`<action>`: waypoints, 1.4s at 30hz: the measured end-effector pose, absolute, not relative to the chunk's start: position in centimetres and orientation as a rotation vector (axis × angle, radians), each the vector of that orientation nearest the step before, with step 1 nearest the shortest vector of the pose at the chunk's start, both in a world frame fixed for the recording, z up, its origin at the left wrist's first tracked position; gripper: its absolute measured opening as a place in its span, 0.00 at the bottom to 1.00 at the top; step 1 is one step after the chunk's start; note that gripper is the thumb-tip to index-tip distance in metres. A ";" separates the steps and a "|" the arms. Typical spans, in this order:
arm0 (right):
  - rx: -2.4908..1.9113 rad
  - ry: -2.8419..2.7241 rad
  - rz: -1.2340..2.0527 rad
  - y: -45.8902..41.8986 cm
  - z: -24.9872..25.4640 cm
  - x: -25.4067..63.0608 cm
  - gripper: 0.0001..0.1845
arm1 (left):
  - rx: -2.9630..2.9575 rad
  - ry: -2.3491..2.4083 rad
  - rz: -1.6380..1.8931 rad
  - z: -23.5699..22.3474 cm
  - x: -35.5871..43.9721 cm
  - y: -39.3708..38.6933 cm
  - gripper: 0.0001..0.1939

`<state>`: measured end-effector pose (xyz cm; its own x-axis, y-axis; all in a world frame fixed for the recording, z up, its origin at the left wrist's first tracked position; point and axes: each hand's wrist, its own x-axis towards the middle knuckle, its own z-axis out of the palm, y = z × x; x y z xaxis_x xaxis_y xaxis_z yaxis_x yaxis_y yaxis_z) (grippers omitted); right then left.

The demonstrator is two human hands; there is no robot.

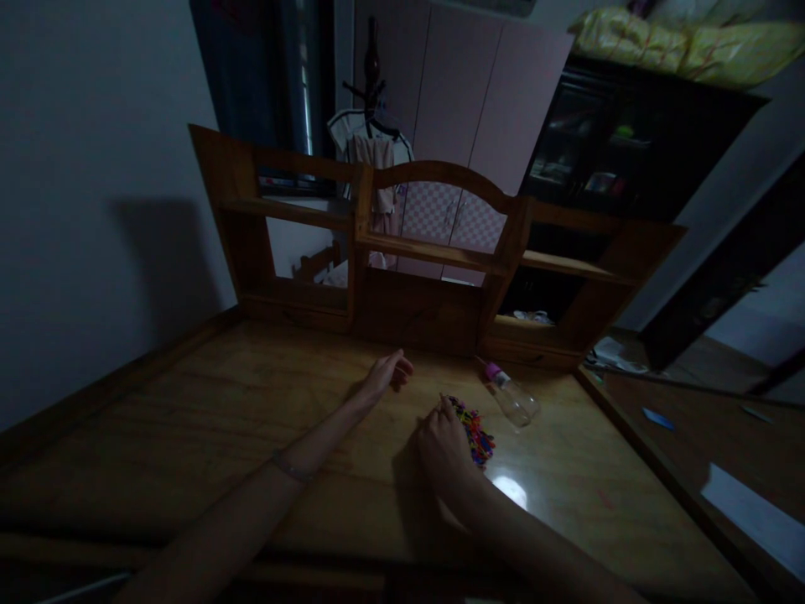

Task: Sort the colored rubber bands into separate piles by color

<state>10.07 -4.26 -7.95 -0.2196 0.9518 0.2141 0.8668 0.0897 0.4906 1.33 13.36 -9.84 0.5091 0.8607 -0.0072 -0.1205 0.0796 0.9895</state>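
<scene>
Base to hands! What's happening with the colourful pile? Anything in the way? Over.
Right hand at the colourful pile. Left hand apart, fingers curled. Clear bottle lying beside the pile, not blocking either hand.

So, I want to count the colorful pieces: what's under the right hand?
Wooden tabletop shows around the right hand, and a pile of colorful pieces at its right edge. Whatever lies directly beneath the hand is covered.

A bottle (516,404) lies right of a heap (478,436) on the desk (283,377).
</scene>
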 end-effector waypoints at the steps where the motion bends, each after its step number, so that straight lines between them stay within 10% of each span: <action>1: 1.841 2.210 0.788 -4.8 -7.9 10.4 0.13 | 1.286 0.733 0.840 -9.8 1.4 13.3 0.24; 20: 1.434 2.850 0.371 -9.5 -5.0 16.7 0.27 | 1.332 0.694 0.780 -10.4 1.5 13.5 0.26; 30: 2.235 2.654 -0.170 -7.4 -3.0 21.8 0.29 | 1.599 0.379 0.606 -9.2 1.7 10.6 0.21; 37: 1.719 2.902 -0.200 -7.0 -3.7 19.8 0.45 | 1.973 0.329 0.637 -8.5 1.4 9.0 0.16; 42: 1.790 2.974 -0.164 -6.0 -4.4 19.3 0.27 | 1.879 0.424 0.640 -8.8 1.5 9.7 0.15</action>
